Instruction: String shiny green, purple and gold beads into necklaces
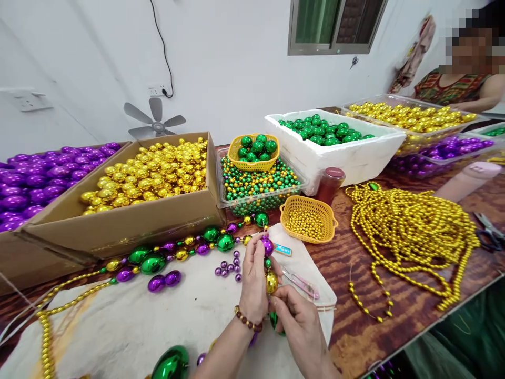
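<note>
My left hand (254, 279), with a beaded bracelet at its wrist, is closed around a bead strand. A shiny purple bead (267, 246) sits at its fingertips, with a small green bead (268, 262) and a gold bead (271, 282) below. My right hand (296, 316) pinches the strand just under the gold bead; its fingers hide the exact spot. A larger green bead (277, 322) shows partly between the hands. On the white cloth (158, 316) lie several small purple beads (228, 267) and two larger purple beads (164, 281). Pink-handled snips (305, 285) lie beside my right hand.
Behind stand a cardboard box (130, 223) of gold beads, a clear tub (260, 195) of mixed beads and a white foam box (311, 163) of green ones. A yellow basket (331, 218) and piled gold bead strings (410, 226) lie right. A person (469, 84) sits far right.
</note>
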The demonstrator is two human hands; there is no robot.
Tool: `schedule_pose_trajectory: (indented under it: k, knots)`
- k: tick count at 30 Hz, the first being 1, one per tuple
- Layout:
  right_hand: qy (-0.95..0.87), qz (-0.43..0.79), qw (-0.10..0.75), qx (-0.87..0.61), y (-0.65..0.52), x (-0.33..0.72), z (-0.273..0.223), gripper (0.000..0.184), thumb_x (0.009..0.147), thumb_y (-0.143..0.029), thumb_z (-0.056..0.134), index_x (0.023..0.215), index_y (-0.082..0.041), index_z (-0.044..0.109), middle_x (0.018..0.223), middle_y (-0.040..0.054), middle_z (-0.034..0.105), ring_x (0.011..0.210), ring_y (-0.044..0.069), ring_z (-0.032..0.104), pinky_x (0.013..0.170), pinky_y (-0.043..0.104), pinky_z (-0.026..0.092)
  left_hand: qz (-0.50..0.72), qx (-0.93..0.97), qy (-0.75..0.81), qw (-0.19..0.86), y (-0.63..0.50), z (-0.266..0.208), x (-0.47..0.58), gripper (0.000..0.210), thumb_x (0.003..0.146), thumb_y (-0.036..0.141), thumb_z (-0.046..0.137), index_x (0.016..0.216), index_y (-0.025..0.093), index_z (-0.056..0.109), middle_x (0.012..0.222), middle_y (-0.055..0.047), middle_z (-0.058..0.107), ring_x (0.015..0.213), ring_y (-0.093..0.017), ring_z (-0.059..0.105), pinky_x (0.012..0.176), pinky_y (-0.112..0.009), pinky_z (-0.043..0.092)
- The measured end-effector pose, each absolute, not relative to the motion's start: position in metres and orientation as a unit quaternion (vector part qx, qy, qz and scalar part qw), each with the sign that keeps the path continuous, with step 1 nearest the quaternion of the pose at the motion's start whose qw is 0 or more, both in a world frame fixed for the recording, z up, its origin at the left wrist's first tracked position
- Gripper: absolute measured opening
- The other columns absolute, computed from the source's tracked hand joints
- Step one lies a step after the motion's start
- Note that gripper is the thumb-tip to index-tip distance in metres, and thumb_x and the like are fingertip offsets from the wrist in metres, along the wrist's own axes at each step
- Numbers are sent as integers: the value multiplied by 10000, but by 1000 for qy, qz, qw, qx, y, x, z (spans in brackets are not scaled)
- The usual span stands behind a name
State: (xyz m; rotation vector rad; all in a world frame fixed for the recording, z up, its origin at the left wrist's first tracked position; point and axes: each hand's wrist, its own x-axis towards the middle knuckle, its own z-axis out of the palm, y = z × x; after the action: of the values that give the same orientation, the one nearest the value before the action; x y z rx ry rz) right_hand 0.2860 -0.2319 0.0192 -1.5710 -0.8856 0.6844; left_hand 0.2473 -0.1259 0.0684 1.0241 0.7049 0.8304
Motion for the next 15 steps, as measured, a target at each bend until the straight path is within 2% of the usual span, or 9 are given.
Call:
schedule_pose_trajectory:
  k: [4, 7, 9, 12, 15]
  knots:
    - [-360, 320, 578, -660, -236, 309, 28, 284, 951, -411, 477, 918, -189, 652, 573, -13, 586, 554, 139, 589, 549, 220, 426, 330, 496, 291, 748, -114, 71, 252, 390, 898, 525, 477, 1175, 252, 505, 983, -18, 608, 439, -49, 537, 337, -157, 406]
    - [-293, 292, 627, -660, -228, 339, 39, 280, 929, -425, 521, 1021, -203, 665, 590, -16, 608, 562, 132, 585, 539, 209, 429, 248, 547, 266, 753, -107, 75, 254, 377, 883, 525, 497, 1126, 239, 532, 940, -7, 580, 398, -46, 513, 310, -172, 404]
    - [-244, 308, 681, -618, -217, 357, 45, 294, 885, -417, 595, 1060, -195, 673, 541, -32, 589, 490, 114, 544, 483, 196, 407, 179, 583, 246, 754, -106, 78, 257, 369, 880, 514, 511, 1125, 241, 548, 901, 0, 567, 382, -48, 506, 292, -171, 390]
    - [-195, 346, 745, -535, -199, 374, 49, 270, 772, -351, 730, 947, -147, 713, 487, -51, 546, 391, 65, 433, 401, 167, 332, 109, 632, 207, 739, -106, 81, 263, 362, 892, 496, 501, 1144, 243, 563, 860, 1, 561, 381, -55, 509, 275, -161, 368]
    - [-171, 348, 774, -501, -191, 383, 48, 222, 718, -311, 771, 821, -128, 700, 536, -41, 578, 394, 40, 431, 393, 147, 321, 82, 664, 180, 721, -105, 83, 269, 352, 904, 487, 482, 1147, 246, 567, 887, -9, 570, 389, -51, 513, 277, -153, 371]
